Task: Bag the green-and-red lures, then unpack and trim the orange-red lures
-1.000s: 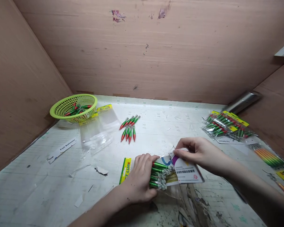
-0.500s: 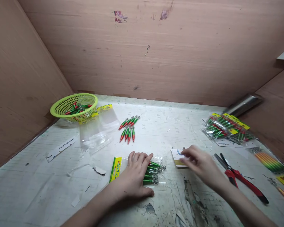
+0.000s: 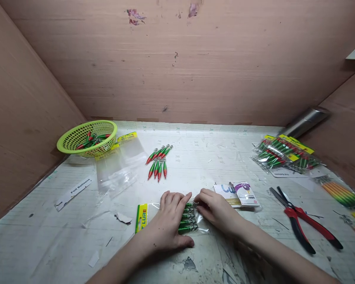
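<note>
The fingers of the left hand lie stretched and flat, gripping nothing, and press down on a clear bag of lures near the middle of the bench's front edge. The fingers of the right hand curl down onto the ring ends of the lures at the bag's right side, but I cannot tell whether they pinch anything or only touch. The bench is a pale, scuffed sheet walled in by brown boards. A green basket with more lures sits in its far left corner, with empty clear bags just beside it. Filled packs are stacked toward the far right corner, and red-handled pliers lie along the right edge. 2 small printed cards rest just right of the hands. A loose cluster of about 8 lures lies at mid-bench, and the bag's yellow header shows left of the left hand. The step in hand looks like settling the lures inside the bag. Any next move calls for the left palm to keep the slippery bag pinned, since the metal rings could snag the thin plastic.
</note>
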The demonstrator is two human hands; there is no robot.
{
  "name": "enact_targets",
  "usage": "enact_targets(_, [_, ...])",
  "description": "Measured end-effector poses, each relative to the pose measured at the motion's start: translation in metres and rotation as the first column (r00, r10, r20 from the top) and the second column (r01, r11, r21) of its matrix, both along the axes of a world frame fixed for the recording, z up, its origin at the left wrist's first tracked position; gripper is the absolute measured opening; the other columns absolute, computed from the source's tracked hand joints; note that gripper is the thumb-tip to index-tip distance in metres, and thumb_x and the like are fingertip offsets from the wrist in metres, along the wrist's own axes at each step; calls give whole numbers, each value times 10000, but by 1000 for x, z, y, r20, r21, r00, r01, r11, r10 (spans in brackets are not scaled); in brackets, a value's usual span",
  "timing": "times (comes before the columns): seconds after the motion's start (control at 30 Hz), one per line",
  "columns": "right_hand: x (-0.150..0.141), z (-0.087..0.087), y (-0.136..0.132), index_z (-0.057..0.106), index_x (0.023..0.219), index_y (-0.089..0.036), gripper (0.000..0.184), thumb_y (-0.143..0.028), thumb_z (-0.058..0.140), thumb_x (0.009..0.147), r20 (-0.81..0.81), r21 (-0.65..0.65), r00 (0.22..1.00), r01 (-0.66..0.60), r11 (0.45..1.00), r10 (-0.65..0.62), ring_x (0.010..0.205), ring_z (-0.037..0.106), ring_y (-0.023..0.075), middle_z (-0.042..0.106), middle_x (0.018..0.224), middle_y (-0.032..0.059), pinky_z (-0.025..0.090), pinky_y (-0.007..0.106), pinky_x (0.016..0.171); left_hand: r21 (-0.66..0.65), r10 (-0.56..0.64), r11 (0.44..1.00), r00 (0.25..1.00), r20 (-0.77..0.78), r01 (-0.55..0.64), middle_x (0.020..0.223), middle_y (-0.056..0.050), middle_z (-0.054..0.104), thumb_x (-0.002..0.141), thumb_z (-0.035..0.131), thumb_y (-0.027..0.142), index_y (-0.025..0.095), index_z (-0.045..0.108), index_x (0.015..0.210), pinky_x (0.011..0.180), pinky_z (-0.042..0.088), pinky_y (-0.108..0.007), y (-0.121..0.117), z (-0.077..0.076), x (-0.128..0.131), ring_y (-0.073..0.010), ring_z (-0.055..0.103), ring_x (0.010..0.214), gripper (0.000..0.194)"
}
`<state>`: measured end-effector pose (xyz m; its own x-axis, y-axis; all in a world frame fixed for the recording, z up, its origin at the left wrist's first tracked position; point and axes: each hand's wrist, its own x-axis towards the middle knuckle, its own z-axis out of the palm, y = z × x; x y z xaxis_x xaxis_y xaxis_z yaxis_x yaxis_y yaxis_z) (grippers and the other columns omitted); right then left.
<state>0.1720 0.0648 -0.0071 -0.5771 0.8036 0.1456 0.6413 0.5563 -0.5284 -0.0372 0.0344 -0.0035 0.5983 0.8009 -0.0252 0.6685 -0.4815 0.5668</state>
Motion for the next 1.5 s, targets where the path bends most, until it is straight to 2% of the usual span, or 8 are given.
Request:
enact_targets(0.4, [0, 3, 8, 602, 873, -185, 181, -48, 512, 798, 0, 106, 992, -128, 986, 128, 813, 505, 210, 547, 823, 60, 448, 323, 677, 66, -17, 998, 1000, 13, 16, 1270, -123, 465, 658, 786, 412, 243, 228, 1467, 1083, 252, -637, -1, -2, 0, -344, 402, 1213, 997])
enact_targets(0.63, [7, 3, 13, 527, 832, -203, 114, -92, 515, 809, -133, -224, 986, 67, 972, -99, 696, 525, 154, 550, 802, 19, 423, 279, 617, 231, -56, 972, 998, 26, 48, 1293, -125, 459, 719, 750, 354, 249, 517, 1190, 1071, 236, -652, -2, 3, 3, -345, 391, 1233, 536])
enact_targets(0.73, [6, 5, 13, 498, 834, -207, 174, -55, 518, 751, -115, -239, 987, 83, 967, -113, 677, 518, 144, 536, 781, 0, 412, 262, 600, 326, 63, 942, 997, 53, -76, 1210, -118, 512, 833, 583, 194, 228, 590, 1099, 1012, 318, -608, 0, 2, 12, -313, 444, 1146, 268])
enact_targets(0.83, [3, 8, 11, 495, 835, -210, 218, -47, 542, 699, -96, -239, 991, 69, 969, -94, 697, 509, 145, 520, 798, -5, 410, 261, 616, 318, 195, 927, 980, 41, -198, 1084, -102, 562, 834, 497, 90, 207, 631, 999, 923, 395, -531, 8, 5, 21, -280, 476, 1039, 243])
enact_targets(1.07, [1, -2, 8, 465, 750, -210, 201, -40, 543, 675, -53, -202, 993, 89, 975, -101, 755, 506, 171, 519, 792, 9, 409, 287, 662, 267, 226, 942, 973, -54, -204, 952, -76, 578, 776, 577, 150, 184, 636, 844, 866, 398, -476, 9, 19, 29, -266, 487, 951, 96])
enact_targets(1.3, [-1, 2, 11, 479, 763, -211, 229, -32, 578, 660, -49, -160, 998, 32, 987, -41, 791, 500, 182, 533, 807, 12, 413, 298, 689, 236, 260, 938, 965, 7, -255, 1010, -85, 569, 801, 549, 192, 194, 583, 1018, 842, 412, -464, -9, 9, 24, -270, 490, 962, 220])
enact_targets(1.4, [-3, 2, 11, 470, 753, -213, 224, -23, 555, 670, -42, -136, 998, 33, 990, -39, 785, 495, 184, 527, 795, 13, 411, 301, 683, 221, 320, 919, 945, 67, -326, 1108, -121, 533, 769, 648, 357, 178, 512, 1158, 873, 416, -511, -10, 5, 23, -313, 482, 1028, 450])
enact_targets(1.5, [-4, 1, 11, 461, 741, -214, 230, -22, 557, 659, -32, -121, 999, 27, 992, -31, 770, 490, 184, 521, 781, 9, 406, 299, 671, 188, 262, 946, 965, 35, -263, 1139, -123, 518, 694, 733, 411, 195, 540, 1097, 896, 409, -537, -13, 3, 22, -338, 475, 1058, 496])
